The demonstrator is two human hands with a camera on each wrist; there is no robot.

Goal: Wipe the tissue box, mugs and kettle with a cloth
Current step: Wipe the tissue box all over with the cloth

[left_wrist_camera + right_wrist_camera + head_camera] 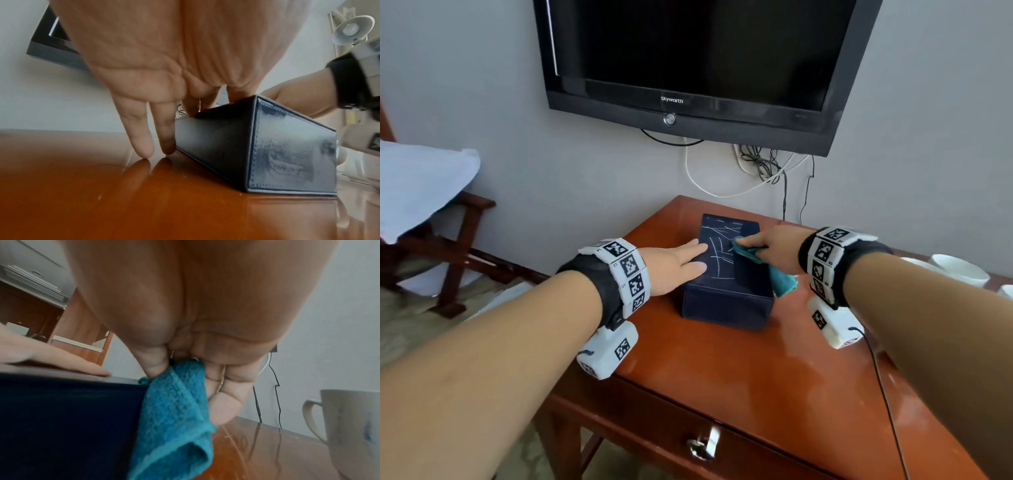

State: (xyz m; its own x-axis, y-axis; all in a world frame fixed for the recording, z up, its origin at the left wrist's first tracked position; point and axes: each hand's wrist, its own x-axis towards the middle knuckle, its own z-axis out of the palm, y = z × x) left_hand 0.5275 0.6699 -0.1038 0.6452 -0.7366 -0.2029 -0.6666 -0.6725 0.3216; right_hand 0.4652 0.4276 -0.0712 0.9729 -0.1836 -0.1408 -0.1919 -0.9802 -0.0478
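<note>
Steadying: left hand [677, 266] lies flat, fingers straight, on the dark blue stitched leather tissue box [726, 274].
Wiping: right hand [774, 245] pinches a teal terry cloth [780, 274] on the box top.
Surface: glossy reddish-brown wooden worktop [756, 377].

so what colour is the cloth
Teal blue; the cloth shows best in the right wrist view.

A black Skyworth television [688, 65] is hanging on a pale grey wall [482, 85], cables [763, 168] trailing beneath it toward the far edge of a glossy reddish-brown wooden table [739, 370]. A wooden rack [448, 246] is standing at left, white bedding [417, 185] lying across it.
</note>
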